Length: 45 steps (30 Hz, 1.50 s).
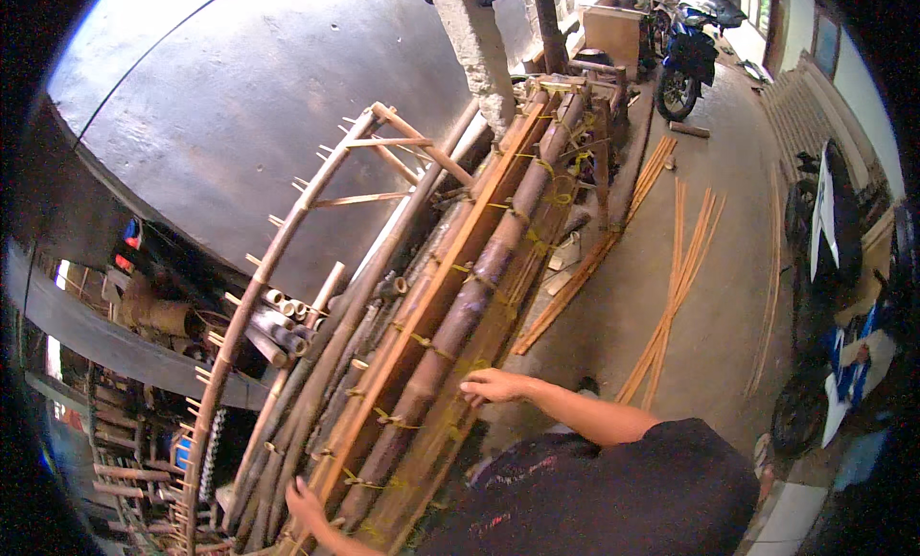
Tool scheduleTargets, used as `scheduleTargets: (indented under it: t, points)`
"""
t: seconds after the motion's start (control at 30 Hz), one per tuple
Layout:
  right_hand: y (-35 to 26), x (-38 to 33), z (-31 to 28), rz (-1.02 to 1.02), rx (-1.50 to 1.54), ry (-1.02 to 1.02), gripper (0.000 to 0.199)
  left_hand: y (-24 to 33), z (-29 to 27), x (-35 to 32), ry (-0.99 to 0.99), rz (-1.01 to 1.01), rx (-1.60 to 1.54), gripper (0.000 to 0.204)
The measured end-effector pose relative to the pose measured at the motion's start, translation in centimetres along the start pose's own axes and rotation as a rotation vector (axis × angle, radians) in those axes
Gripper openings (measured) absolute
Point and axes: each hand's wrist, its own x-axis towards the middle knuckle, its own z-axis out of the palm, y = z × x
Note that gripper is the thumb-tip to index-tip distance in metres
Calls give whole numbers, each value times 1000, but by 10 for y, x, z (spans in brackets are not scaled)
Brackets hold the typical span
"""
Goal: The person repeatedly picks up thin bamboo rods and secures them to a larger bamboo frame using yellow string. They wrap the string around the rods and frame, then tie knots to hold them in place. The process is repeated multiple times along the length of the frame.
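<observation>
A long frame runs away from me, with a brown bamboo pole point(436, 366) and a squared wooden beam point(414, 328) lashed at intervals with yellow cord point(470, 273). Thin split slats point(446, 422) hang along its right side. My left hand point(307, 508) is at the near end, fingers loosely stretched beside the beam's left edge. Over the slats' outer edge, my right hand point(494, 385) has its fingers bent together; whatever lies between them is too small to make out.
Left of the frame stand several poles point(311, 393) and a curved bamboo ladder-like piece point(278, 244). A concrete post point(474, 53) rises at the far end. Loose bamboo strips point(680, 292) lie on the floor at right. Motorcycles point(682, 62) stand beyond and along the right wall.
</observation>
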Motion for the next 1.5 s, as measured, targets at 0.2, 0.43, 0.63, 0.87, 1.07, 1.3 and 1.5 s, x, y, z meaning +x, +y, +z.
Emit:
scheduleTargets:
  t: [0.2,0.43,0.63,0.87,1.07,1.3,1.5]
  points:
    - [50,-85,-129,133,-17,52,48,374,72,52,-315,274,-330,47]
    - [39,-102,-290,118,158,307,38,709,194,77,-435,667,-511,47]
    - [47,-91,-401,236,216,450,35,869,287,95,-566,727,-475,37]
    - [45,-76,-534,302,216,558,36,952,341,110,-588,676,-429,23]
    - [-2,-12,-612,289,98,431,35,1024,341,97,-575,517,-420,22]
    - [-44,58,-678,158,-6,191,35,1042,343,79,-484,318,-445,21]
    - [-20,71,-712,208,109,21,31,1064,338,68,-482,219,-197,22]
